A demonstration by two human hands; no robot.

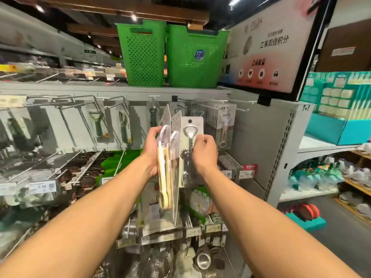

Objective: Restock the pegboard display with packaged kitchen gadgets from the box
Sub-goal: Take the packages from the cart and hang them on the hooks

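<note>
My left hand (151, 146) grips two clear blister packs (168, 169) edge-on, each holding a gadget with a pale wooden handle. My right hand (205, 152) pinches a white-carded corkscrew bottle opener pack (191, 129) just right of them. All three packs are held up in front of the grey pegboard (66, 121), level with its top row of hooks (212, 106). Packaged peelers (98, 125) and openers (223, 125) hang on neighbouring hooks. No box is in view.
Two green perforated baskets (172, 55) stand on top of the display beside a promotional sign (269, 47). Lower hooks carry dark utensils, strainers and price tags (41, 186). Shelves of goods and an aisle floor lie to the right.
</note>
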